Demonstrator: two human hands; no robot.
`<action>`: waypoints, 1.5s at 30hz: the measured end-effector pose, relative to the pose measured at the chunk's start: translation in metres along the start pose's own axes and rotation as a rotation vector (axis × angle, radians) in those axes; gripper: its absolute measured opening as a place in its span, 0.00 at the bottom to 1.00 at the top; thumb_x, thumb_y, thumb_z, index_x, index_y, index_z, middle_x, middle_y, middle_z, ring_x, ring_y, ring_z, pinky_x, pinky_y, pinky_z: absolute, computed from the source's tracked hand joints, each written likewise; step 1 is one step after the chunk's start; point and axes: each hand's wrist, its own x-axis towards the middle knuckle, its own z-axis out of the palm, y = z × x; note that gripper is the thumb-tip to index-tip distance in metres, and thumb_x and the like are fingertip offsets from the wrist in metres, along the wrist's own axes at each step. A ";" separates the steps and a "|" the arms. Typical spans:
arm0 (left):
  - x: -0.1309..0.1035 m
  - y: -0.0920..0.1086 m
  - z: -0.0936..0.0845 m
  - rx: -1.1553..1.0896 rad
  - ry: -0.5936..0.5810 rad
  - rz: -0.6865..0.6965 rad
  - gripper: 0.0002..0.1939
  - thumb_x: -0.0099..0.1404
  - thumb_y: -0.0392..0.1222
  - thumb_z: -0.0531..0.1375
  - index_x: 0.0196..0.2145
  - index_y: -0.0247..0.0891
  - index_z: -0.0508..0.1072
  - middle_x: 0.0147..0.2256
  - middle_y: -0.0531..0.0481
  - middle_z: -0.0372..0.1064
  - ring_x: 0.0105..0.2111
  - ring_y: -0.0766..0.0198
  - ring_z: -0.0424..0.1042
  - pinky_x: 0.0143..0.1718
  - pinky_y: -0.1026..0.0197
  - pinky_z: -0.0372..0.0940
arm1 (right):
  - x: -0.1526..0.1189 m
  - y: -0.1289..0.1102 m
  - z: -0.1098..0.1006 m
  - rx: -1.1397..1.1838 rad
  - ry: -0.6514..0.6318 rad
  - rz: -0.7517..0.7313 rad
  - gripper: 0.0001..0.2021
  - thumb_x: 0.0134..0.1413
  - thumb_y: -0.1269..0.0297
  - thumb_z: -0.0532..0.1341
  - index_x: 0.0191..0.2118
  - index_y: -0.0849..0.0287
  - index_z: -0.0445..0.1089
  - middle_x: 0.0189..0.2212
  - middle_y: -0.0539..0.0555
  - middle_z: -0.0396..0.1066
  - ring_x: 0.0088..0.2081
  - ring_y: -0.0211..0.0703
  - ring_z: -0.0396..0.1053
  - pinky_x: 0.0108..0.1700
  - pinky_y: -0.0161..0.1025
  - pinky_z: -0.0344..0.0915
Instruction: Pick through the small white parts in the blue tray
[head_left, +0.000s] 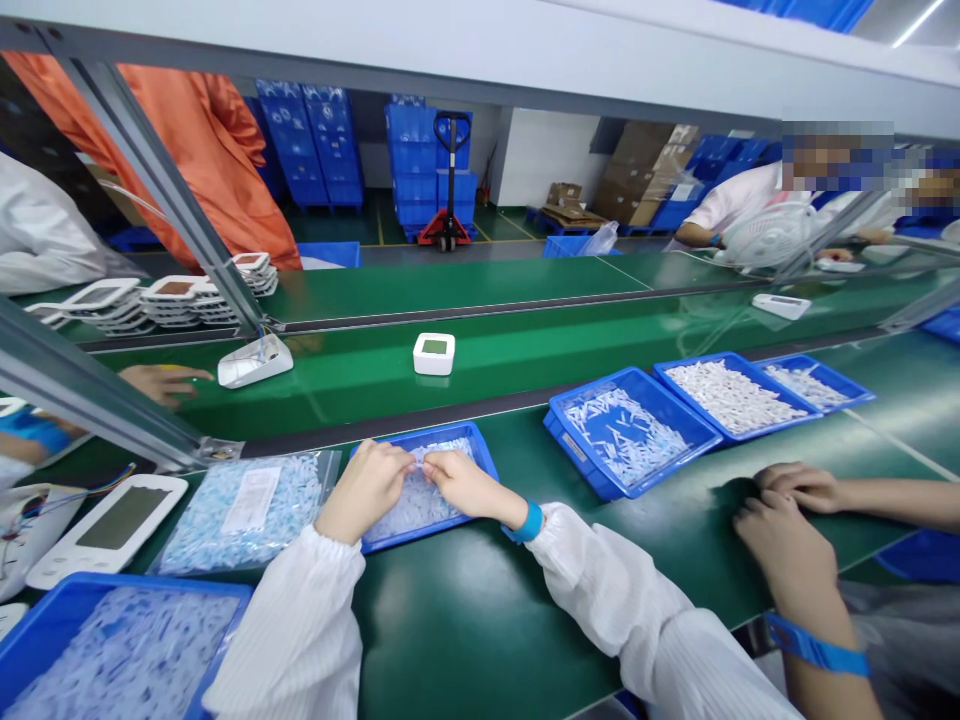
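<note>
My left hand (369, 487) and my right hand (463, 482) meet over a small blue tray (429, 532) of pale, translucent bits. Both are closed in a pinch, fingertips nearly touching. Whatever lies between the fingers is too small to make out. Left of the tray, a clear plastic bag (300, 500) of light blue pieces with a white label lies flat on the green table. In the lower left corner, a larger blue tray (234, 592) holds many pale translucent strips.
A conveyor belt (510, 345) carries a white device with a small screen (433, 354). Blue trays of white parts (628, 490) stand right, near a co-worker's hands (795, 520). A metal post (161, 190) rises at left, near another person's hand (161, 382).
</note>
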 end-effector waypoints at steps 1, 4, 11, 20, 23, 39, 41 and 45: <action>0.000 0.001 0.001 -0.005 0.000 0.002 0.13 0.64 0.34 0.49 0.31 0.37 0.74 0.33 0.45 0.73 0.36 0.58 0.70 0.41 0.56 0.59 | 0.000 0.000 0.000 0.003 -0.001 -0.004 0.12 0.60 0.71 0.50 0.25 0.60 0.60 0.23 0.49 0.62 0.28 0.37 0.61 0.33 0.33 0.55; 0.003 0.006 0.007 -0.035 0.022 -0.009 0.14 0.60 0.28 0.49 0.28 0.35 0.73 0.30 0.45 0.72 0.34 0.60 0.69 0.41 0.58 0.60 | -0.001 -0.001 -0.001 -0.007 -0.005 -0.019 0.12 0.59 0.73 0.50 0.25 0.60 0.60 0.23 0.49 0.62 0.28 0.37 0.61 0.32 0.33 0.54; 0.004 0.010 0.016 -0.026 0.047 -0.038 0.15 0.55 0.25 0.49 0.26 0.36 0.73 0.27 0.47 0.71 0.32 0.61 0.68 0.38 0.61 0.61 | -0.002 0.002 0.000 -0.043 -0.002 -0.021 0.11 0.57 0.75 0.51 0.24 0.60 0.60 0.22 0.49 0.62 0.27 0.37 0.60 0.30 0.33 0.53; 0.006 0.016 0.013 0.044 -0.027 -0.038 0.15 0.54 0.24 0.49 0.29 0.35 0.73 0.29 0.45 0.72 0.33 0.59 0.68 0.40 0.59 0.61 | -0.002 0.004 0.001 -0.068 -0.020 -0.003 0.12 0.56 0.74 0.50 0.23 0.60 0.61 0.21 0.50 0.62 0.26 0.38 0.61 0.31 0.35 0.53; 0.007 0.017 0.014 0.066 -0.053 -0.039 0.14 0.54 0.24 0.49 0.28 0.34 0.73 0.29 0.44 0.72 0.34 0.58 0.68 0.41 0.58 0.62 | -0.001 0.006 0.001 -0.057 -0.030 0.015 0.12 0.56 0.74 0.50 0.23 0.60 0.61 0.20 0.49 0.62 0.26 0.37 0.60 0.30 0.34 0.53; -0.001 0.002 0.002 -0.024 0.073 -0.104 0.18 0.53 0.31 0.54 0.41 0.39 0.72 0.45 0.45 0.67 0.48 0.54 0.60 0.45 0.50 0.53 | -0.051 0.000 -0.113 -0.870 0.575 0.321 0.14 0.59 0.66 0.49 0.30 0.64 0.68 0.30 0.60 0.68 0.36 0.47 0.63 0.40 0.42 0.54; -0.002 0.003 0.003 -0.012 0.021 -0.130 0.13 0.53 0.32 0.54 0.33 0.40 0.74 0.41 0.45 0.67 0.45 0.55 0.61 0.43 0.50 0.51 | -0.078 0.016 -0.138 -1.019 0.657 0.644 0.14 0.59 0.66 0.49 0.32 0.67 0.70 0.34 0.66 0.67 0.40 0.54 0.63 0.41 0.46 0.54; -0.001 0.007 0.008 -0.053 -0.107 -0.148 0.10 0.52 0.32 0.54 0.28 0.40 0.74 0.36 0.47 0.68 0.42 0.56 0.61 0.42 0.50 0.48 | -0.112 0.043 -0.153 -1.095 0.638 1.015 0.15 0.57 0.66 0.52 0.43 0.73 0.69 0.43 0.73 0.64 0.46 0.66 0.60 0.40 0.52 0.56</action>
